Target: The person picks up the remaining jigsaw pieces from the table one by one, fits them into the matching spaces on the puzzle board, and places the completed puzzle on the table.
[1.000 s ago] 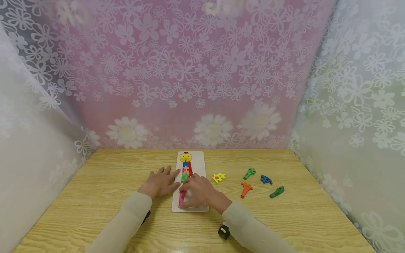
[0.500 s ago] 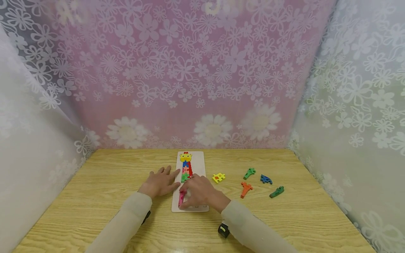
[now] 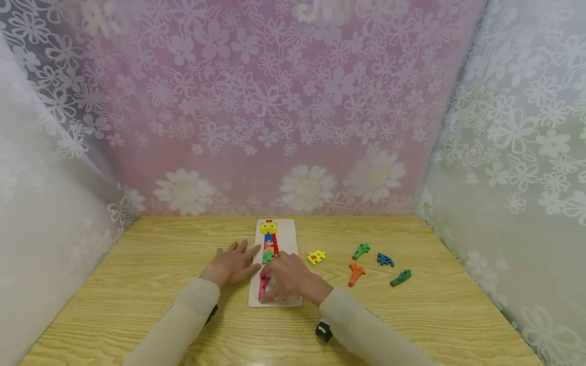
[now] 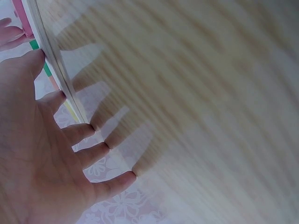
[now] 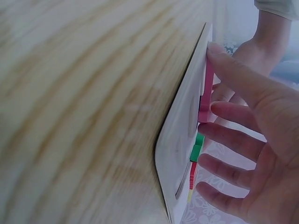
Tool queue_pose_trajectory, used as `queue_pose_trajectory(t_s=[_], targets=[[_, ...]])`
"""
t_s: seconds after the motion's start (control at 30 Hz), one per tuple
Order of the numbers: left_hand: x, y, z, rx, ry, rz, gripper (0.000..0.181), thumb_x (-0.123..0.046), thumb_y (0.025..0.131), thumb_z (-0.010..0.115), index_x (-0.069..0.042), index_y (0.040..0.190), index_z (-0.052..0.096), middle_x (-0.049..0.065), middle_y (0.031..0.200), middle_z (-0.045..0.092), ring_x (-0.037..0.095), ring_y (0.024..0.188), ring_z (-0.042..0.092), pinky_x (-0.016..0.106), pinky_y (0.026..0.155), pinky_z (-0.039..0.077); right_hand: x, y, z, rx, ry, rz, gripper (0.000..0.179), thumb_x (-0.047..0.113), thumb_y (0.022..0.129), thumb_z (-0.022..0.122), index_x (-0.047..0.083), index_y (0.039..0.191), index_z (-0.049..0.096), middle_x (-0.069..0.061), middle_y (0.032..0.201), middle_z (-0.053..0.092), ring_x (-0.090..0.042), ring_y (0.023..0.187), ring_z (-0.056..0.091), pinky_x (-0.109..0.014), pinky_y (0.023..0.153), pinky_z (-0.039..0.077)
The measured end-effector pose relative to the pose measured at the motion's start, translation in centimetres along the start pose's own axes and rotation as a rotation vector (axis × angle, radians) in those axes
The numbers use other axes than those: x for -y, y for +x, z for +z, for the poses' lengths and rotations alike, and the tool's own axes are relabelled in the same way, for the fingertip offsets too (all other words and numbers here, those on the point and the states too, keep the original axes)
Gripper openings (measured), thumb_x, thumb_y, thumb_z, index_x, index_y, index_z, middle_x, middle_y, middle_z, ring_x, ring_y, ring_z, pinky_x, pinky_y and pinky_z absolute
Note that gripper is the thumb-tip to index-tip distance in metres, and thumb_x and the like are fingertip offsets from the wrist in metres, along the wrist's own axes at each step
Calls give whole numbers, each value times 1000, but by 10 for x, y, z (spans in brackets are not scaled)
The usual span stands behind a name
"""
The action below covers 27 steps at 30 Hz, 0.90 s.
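A white puzzle board (image 3: 287,234) lies on the table, with a yellow giraffe head (image 3: 268,227) at its far end and blue, red, orange and green neck pieces (image 3: 268,246) below. My right hand (image 3: 289,274) pinches a pink puzzle piece (image 3: 263,285) lengthwise at the board's near left, thumb at the near end and fingers at the far end. In the right wrist view the pink piece (image 5: 206,93) stands a little proud of the board (image 5: 180,130). Fingers spread, my left hand (image 3: 232,263) rests at the board's left edge, thumb and fingertips touching the edge.
Right of the board lie a yellow puzzle piece (image 3: 316,257), a green one (image 3: 361,251), an orange one (image 3: 356,274), a blue one (image 3: 385,260) and a dark green one (image 3: 401,278). Floral curtains (image 3: 293,127) border the wooden table (image 3: 366,315) at the back and sides.
Both hands stay nearly in place. The right wrist shifts very slightly, while the pink piece stays between thumb and fingers on the board.
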State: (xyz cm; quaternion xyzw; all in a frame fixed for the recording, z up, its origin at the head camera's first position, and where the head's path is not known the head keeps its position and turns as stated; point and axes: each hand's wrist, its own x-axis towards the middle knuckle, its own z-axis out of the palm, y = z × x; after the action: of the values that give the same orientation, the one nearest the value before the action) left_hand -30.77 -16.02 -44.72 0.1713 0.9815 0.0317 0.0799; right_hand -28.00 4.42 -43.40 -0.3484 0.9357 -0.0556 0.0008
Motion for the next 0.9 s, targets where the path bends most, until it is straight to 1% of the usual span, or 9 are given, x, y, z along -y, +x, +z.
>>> queue_pose_trajectory(t_s=[0.2,0.37,0.5,0.63,0.7,0.9], targets=[[0,0,1,-7,6,5,68,-60,104,43,-28,163,33,18,168,33,47,151,36,77,115,30,0,0,1,-7,11,11,55,67,70,85,29,109,81,13,108,79,-11,94,58,-27,77,46],[1,0,2,-20,25,11,67,-60,105,42,-28,163,34,18,167,35,46,151,38,76,114,33,1,0,0,8,39,17,54,65,71,86,29,110,81,12,108,78,-12,96,58,-27,78,45],[1,-1,2,-15,24,14,67,-60,105,42,-28,163,33,18,168,34,46,151,37,77,114,32,-2,0,-3,18,39,11,53,64,72,86,29,112,80,12,111,78,-12,96,58,-28,80,48],[0,-2,0,-8,25,20,67,-60,105,41,-28,163,32,18,168,32,46,152,36,77,114,31,-12,-2,-11,16,50,23,52,60,75,86,28,116,80,11,119,77,-13,100,60,-30,83,53],[0,-2,0,-5,20,16,67,-60,105,42,-28,163,32,18,168,32,47,152,36,76,114,31,-20,-4,-17,8,70,28,51,55,76,87,26,118,79,9,122,76,-15,102,62,-32,85,55],[0,-2,1,-3,12,6,68,-61,105,41,-28,164,31,18,169,31,46,153,35,75,116,30,-46,-16,-31,-29,125,28,45,40,79,90,16,116,80,0,122,77,-24,107,63,-43,89,57]])
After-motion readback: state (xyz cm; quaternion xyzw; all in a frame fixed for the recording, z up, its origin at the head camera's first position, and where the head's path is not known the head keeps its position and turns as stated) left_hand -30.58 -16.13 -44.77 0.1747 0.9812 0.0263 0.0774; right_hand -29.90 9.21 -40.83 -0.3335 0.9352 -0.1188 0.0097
